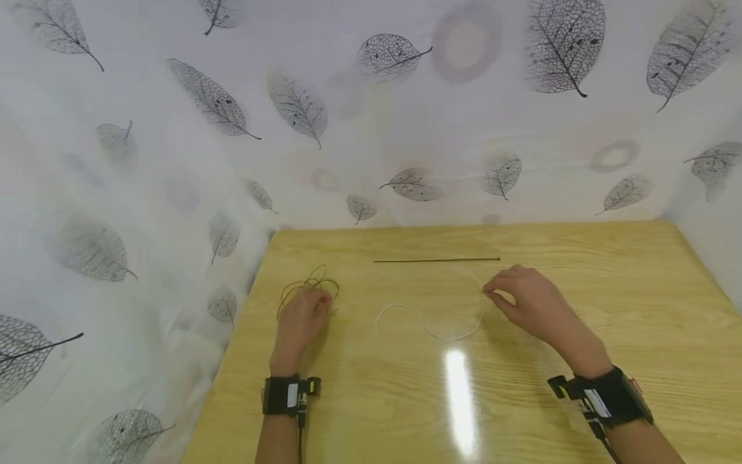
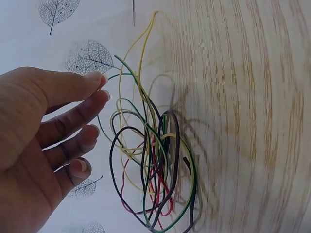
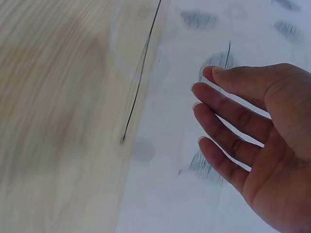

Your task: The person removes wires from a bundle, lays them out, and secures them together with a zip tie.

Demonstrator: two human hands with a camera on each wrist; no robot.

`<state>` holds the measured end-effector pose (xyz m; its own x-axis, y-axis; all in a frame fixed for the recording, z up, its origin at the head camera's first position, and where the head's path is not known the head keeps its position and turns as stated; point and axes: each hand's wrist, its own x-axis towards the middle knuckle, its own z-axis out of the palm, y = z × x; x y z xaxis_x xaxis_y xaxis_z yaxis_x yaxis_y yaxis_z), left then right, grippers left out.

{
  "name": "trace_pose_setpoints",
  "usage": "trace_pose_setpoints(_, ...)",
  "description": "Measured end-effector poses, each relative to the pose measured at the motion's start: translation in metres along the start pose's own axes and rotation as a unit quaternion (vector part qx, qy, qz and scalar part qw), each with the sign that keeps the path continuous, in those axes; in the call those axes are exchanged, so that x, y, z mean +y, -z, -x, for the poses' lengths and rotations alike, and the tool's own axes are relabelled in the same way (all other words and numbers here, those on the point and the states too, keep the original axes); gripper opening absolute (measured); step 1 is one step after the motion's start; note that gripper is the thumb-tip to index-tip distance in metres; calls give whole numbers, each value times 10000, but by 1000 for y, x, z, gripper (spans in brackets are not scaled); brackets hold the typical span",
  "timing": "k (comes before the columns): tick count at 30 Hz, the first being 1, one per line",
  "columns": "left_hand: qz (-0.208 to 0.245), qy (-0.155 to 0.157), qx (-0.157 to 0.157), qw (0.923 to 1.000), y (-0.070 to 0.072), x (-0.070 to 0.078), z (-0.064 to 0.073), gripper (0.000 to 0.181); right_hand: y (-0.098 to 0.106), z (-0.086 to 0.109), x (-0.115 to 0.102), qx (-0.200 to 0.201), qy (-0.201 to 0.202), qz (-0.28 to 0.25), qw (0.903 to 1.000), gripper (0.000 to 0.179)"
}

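I've got the left hand (image 1: 300, 322) right at the wire tangle (image 2: 154, 160) on my end; can't tell if it's pinching any. Then a thin white wire (image 1: 452, 339) snakes across near the right hand (image 1: 530, 299), thumb and forefinger slightly apart.

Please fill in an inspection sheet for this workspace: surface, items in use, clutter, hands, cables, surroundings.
Surface: wood-grain table, bright glare patch toward the front.
Job's things: tangle of coloured wires on the left; white wire in an S-curve; thin dark rod lying behind it.
Clutter: nothing seen.
Hands: left hand at the tangle, grip unclear; right hand by the white wire, fingers loosely extended, nothing seen held.
Cables: black cable from the left wristband; another from the right.
Surroundings: leaf-printed backdrop.
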<state>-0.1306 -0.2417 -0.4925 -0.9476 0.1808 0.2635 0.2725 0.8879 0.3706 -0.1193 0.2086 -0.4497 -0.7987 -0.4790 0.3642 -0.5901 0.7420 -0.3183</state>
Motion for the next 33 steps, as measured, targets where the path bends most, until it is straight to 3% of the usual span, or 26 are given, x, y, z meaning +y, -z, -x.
trace_pose_setpoints(5,104,71,-457,9989,-2,1,-1,25,-31,-45,-34,-291,548,-226,9978,9)
trace_pose_setpoints(8,-40,176,-658,9977,-1,1,1,19,-48,-67,-54,-419,868,-306,9949,7)
trace_pose_setpoints(15,-130,117,-549,9983,4,5,2,7,-84,-112,-103,-1026,1427,-329,9839,9)
trace_pose_setpoints(21,-281,-315,-208,9989,7,9,1,9,-117,-146,-137,-1466,1066,-469,9823,18)
trace_pose_setpoints(25,-384,-569,181,9975,7,9,0,12,-136,-161,-152,-1590,778,-316,9837,11)
trace_pose_setpoints(33,-324,-713,649,9948,5,3,4,13,-144,-172,-169,-1506,386,-16,9878,25)
